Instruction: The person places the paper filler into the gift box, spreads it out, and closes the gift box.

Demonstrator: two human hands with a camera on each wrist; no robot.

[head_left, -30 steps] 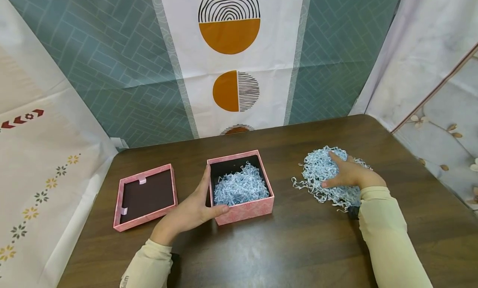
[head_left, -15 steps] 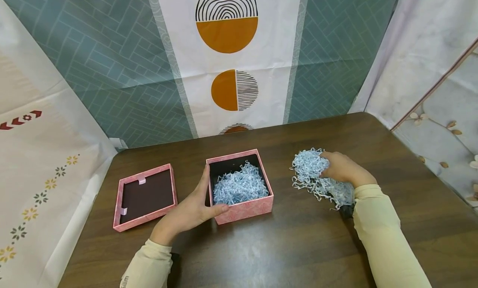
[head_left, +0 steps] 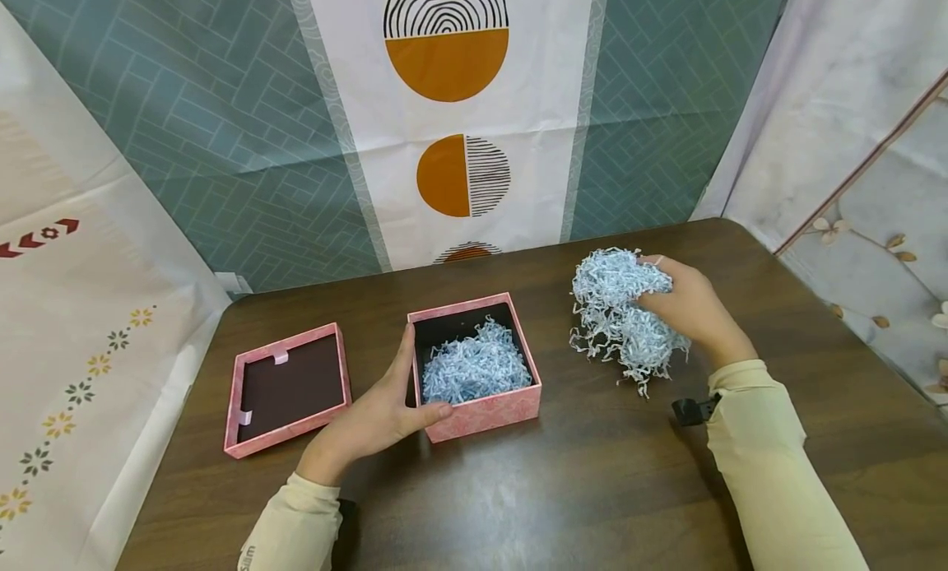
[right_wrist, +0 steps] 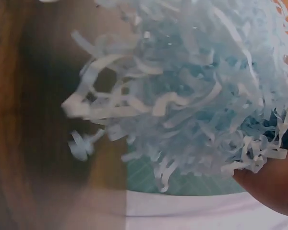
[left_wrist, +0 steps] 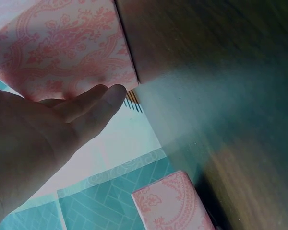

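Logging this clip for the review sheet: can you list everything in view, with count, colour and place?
box: one, pink patterned, dark inside, open at table centre, partly filled with shredded paper.
lid: one, pink with dark lining, lying inside-up left of the box.
paper in box: one heap, pale blue.
paper clump: one, pale blue, gripped above the table right of the box, strands dangling.
table: one, dark brown wood.
backdrop: teal patterned cloth with a white panel of orange half-circles.
left hand: cream sleeve, holds the box's near-left corner.
right hand: cream sleeve, grips the paper clump.
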